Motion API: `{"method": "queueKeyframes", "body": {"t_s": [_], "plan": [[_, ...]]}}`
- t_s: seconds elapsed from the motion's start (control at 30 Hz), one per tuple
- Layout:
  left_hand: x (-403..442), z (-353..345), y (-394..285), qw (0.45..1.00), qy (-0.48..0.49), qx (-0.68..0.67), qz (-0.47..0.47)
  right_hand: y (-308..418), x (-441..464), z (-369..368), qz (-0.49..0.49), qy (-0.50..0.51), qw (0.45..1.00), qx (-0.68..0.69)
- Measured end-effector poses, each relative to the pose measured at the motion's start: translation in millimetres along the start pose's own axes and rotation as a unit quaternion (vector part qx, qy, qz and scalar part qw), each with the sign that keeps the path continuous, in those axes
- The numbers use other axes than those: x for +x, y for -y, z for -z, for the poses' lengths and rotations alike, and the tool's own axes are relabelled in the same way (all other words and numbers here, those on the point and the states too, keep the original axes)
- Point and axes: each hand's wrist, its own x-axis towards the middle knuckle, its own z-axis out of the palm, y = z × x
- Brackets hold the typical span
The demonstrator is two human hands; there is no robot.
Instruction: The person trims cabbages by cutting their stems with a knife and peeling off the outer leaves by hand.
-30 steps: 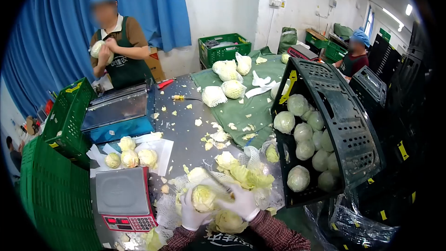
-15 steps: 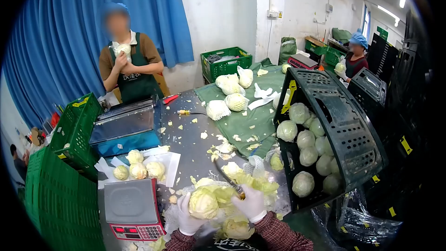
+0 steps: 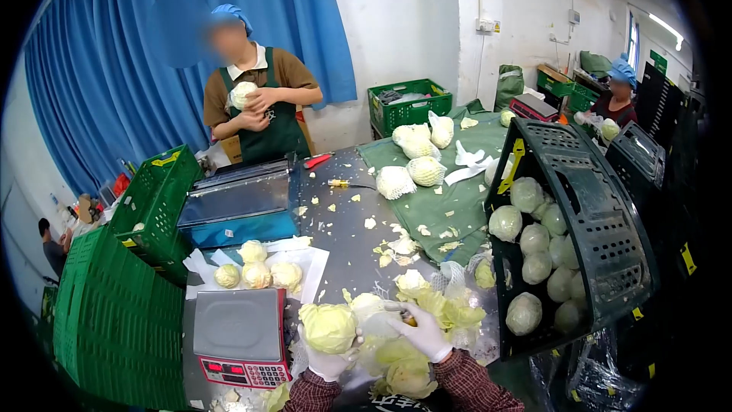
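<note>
My gloved left hand (image 3: 328, 364) is closed around the underside of a pale green cabbage (image 3: 329, 327), held up just right of the scale. To its right, my gloved right hand (image 3: 427, 335) grips a knife (image 3: 409, 319) by its yellowish handle; the blade is hard to make out now. Loose cabbage leaves (image 3: 456, 311) and white foam netting (image 3: 450, 278) lie beyond the right hand. Another leafy cabbage piece (image 3: 410, 376) sits close to my body, below both hands.
A red-and-grey scale (image 3: 238, 326) stands at left, with several trimmed cabbages (image 3: 257, 275) on white paper behind it. On the right, a tilted dark crate (image 3: 610, 221) holds wrapped cabbages. Netted cabbages (image 3: 425, 171) rest on green cloth (image 3: 457, 221). A co-worker (image 3: 259, 99) stands opposite, holding a cabbage.
The view has swung left, so things sit further right. The cabbage in my left hand has turned and come up slightly. The curved blade, plain before, now hardly shows.
</note>
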Motion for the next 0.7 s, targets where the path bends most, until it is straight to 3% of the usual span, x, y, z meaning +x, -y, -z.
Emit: {"method": "queueKeyframes", "body": {"t_s": [0.07, 0.13, 0.2, 0.27, 0.33, 0.37, 0.4, 0.47, 0.53, 0.6, 0.63, 0.67, 0.7], "plan": [[2.7, 3.8, -4.6, 0.998, 0.012, -0.039, 0.049, 13.3, 10.0, -14.8, -0.028, 0.078, 0.974, 0.209], [2.9, -1.4, -5.3, 0.999, 0.015, -0.026, 0.043, 15.4, 20.0, -26.7, -0.018, 0.107, 0.983, 0.149], [6.5, -7.8, -14.0, 0.999, 0.020, -0.009, 0.027, 26.5, 26.6, -40.6, 0.081, 0.122, 0.984, 0.104], [10.5, -10.3, -29.8, 0.951, -0.132, 0.276, -0.046, 21.6, 32.7, -38.8, 0.069, 0.152, 0.985, 0.042], [29.6, 1.6, -65.3, 0.957, -0.137, 0.246, -0.074, -6.9, 34.2, -36.2, 0.023, 0.051, 0.994, 0.094], [43.0, 1.8, -90.8, 0.885, -0.180, 0.421, -0.084, -13.8, 32.1, -25.4, -0.059, 0.042, 0.991, 0.116], [58.9, 4.0, -116.4, 0.780, -0.216, 0.581, -0.090, -16.0, 26.5, -12.1, -0.140, 0.030, 0.980, 0.136], [97.7, 18.7, -162.0, 0.529, -0.194, 0.780, -0.272, -15.7, 11.7, 9.7, -0.147, -0.020, 0.980, 0.132], [132.5, 27.3, -211.3, 0.381, -0.222, 0.845, -0.302, -26.8, -7.6, 24.3, -0.043, -0.105, 0.988, 0.108], [155.5, 46.6, -247.5, 0.237, -0.247, 0.891, -0.297, -30.2, -28.0, 40.5, -0.119, -0.147, 0.982, 0.005], [159.7, 44.3, -251.7, 0.257, -0.289, 0.885, -0.260, -23.1, -36.2, 49.6, -0.119, -0.155, 0.981, 0.007], [162.9, 46.8, -257.5, 0.220, -0.323, 0.894, -0.220, -19.8, -42.3, 56.9, -0.123, -0.163, 0.979, 0.008], [164.4, 48.6, -263.7, 0.185, -0.338, 0.908, -0.161, -30.4, -47.2, 62.6, 0.017, -0.221, 0.969, -0.113]]}}
